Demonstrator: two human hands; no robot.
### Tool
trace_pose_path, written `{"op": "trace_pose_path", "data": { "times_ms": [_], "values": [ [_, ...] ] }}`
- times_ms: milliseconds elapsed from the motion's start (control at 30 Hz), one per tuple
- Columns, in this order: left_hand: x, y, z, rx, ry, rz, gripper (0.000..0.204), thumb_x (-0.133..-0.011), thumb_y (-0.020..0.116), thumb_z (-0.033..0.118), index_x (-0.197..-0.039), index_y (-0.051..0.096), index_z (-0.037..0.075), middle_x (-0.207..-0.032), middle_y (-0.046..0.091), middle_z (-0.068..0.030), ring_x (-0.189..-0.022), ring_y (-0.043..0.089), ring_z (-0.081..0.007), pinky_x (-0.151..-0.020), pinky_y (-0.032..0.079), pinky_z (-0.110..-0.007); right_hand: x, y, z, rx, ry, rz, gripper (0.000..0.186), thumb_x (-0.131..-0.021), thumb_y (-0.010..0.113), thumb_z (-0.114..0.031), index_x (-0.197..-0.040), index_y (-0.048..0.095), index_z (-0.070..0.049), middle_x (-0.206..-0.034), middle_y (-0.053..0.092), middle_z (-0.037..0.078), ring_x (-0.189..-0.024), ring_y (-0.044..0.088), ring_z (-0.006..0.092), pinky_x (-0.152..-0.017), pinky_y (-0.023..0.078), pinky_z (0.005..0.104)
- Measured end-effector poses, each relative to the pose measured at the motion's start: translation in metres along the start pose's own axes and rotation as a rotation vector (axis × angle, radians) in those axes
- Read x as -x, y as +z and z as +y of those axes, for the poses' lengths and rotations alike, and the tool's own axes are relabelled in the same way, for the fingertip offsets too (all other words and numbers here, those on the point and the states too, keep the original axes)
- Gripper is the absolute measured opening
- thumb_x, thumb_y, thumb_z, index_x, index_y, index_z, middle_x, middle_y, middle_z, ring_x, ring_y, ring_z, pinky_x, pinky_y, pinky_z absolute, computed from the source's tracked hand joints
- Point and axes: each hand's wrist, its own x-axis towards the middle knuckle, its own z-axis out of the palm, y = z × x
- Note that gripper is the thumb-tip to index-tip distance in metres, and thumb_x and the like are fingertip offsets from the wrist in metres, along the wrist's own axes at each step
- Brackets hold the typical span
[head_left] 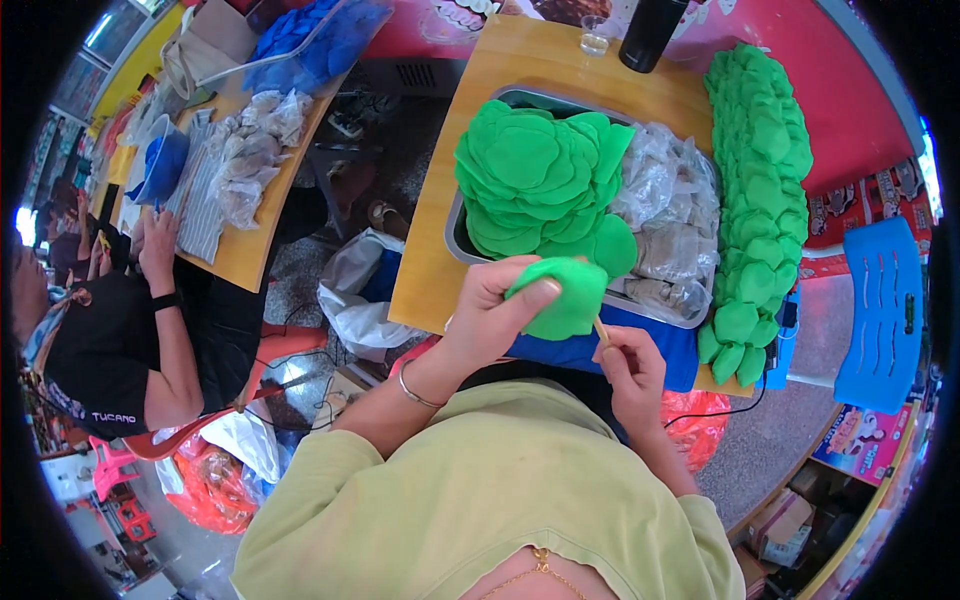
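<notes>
The person's right hand [634,368] has its thumb and forefinger closed on a thin, tan, stick-like tool [602,331], whose upper end meets the lower right edge of a soft, bright green, rounded sheet piece [567,312]. The left hand [490,308] pinches this piece, thumb flat across its front and the other fingers bent behind it; the piece spreads out to the right of the thumb tip, above the near edge of the tabletop.

A folded blue cloth [660,350] covers part of that near edge. Beyond it, on the light wooden tabletop [425,265], sits a rectangular grey metal tray [456,232]. A heaped stack of thin green rounded sheets [535,165] fills its left half, and clear plastic bags with greyish contents [665,215] fill the right. Along the tabletop's right side runs a long, overlapping row of green petal-like pieces [757,200]. At the far end stand a small clear cup [594,40] and a black cylindrical bottle [651,35].

Left of the tabletop, a white sack [362,290] rests on the speckled floor; to the right is a blue slotted plastic chair [880,315]. Farther left, a co-worker in black [105,340] sits at another wooden table [238,248] bearing a tub of blue material [160,165]. A red wall [845,100] rises behind.
</notes>
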Motion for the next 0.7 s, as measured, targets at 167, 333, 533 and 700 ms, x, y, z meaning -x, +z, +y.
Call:
{"op": "trace_pose_path", "data": {
  "times_ms": [167,333,533,700],
  "values": [
    [-0.003,0.023,-0.004,0.421,-0.065,0.325,0.032,-0.093,0.05,0.022,-0.114,0.056,-0.002,-0.095,0.062,-0.0068,-0.079,0.057,-0.0081,-0.068,0.047,-0.023,0.007,0.004,0.001,-0.284,0.273,0.004,0.017,-0.088,0.049,-0.001,-0.105,0.051,-0.003,-0.077,0.054,0.003,-0.062,0.046,0.0064,-0.052,0.035,0.0183],
    [-0.007,0.015,0.011,0.673,-0.07,0.238,0.052,-0.094,0.043,0.036,-0.134,0.036,0.002,-0.096,0.059,-0.0099,-0.077,0.058,-0.0108,-0.07,0.048,-0.025,-0.001,-0.002,0.004,-0.012,0.051,-0.049,0.015,-0.089,0.048,-0.003,-0.104,0.05,-0.004,-0.077,0.054,0.003,-0.061,0.043,0.0045,-0.05,0.031,0.0173],
    [-0.001,-0.021,0.005,0.123,-0.084,-0.128,0.029,-0.089,0.054,0.013,-0.117,0.054,0.004,-0.082,0.056,-0.0068,-0.068,0.054,-0.01,-0.061,0.044,-0.02,0.002,-0.011,0.002,-0.181,0.27,-0.199,0.016,-0.088,0.05,-0.001,-0.104,0.053,-0.002,-0.082,0.054,0.004,-0.068,0.048,0.0074,-0.06,0.037,0.0201],
    [-0.009,-0.016,0.0,-0.053,0.197,0.051,0.009,-0.082,0.061,0.0,-0.09,0.064,0.002,-0.084,0.054,-0.0033,-0.071,0.051,-0.0076,-0.058,0.04,-0.017,0.003,-0.007,0.005,-0.25,0.273,-0.196,0.018,-0.087,0.051,0.001,-0.105,0.055,0.0,-0.088,0.055,0.005,-0.075,0.054,0.0108,-0.069,0.044,0.0232]
  ]
}}
